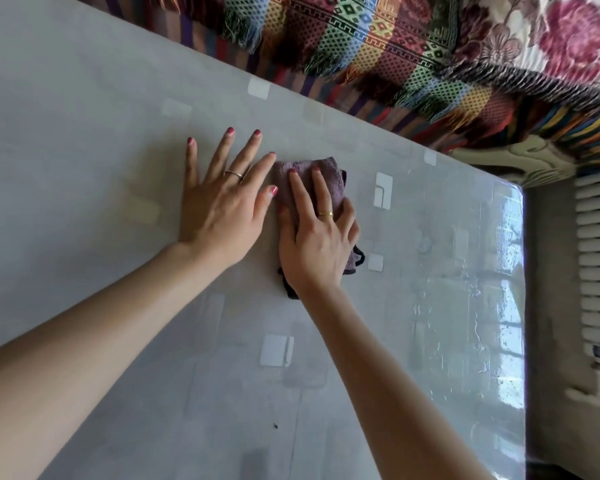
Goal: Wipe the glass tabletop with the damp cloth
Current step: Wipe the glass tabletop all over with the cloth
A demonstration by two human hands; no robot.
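A: From the head camera, where is the folded mauve terry cloth [312, 181]?

B: On the grey glass-topped desk [84, 140], pinned flat under the right hand [317, 244], whose fingers [300, 195] lie extended, pressing rather than clenching. The left hand [222, 206] rests beside it, fingers spread, holding nothing.

A: How will it handle?

B: Soft, light, limp, probably bunching. Press on its middle with the palm; wet glass looks slippery, near the shiny right edge [513, 306].

Light: I see soft, even daylight.
Glare: window reflection on the glass tabletop [506, 341], right.
Blur: far patterned blanket [395, 57] smeared.
Edges: wide-angle bending.
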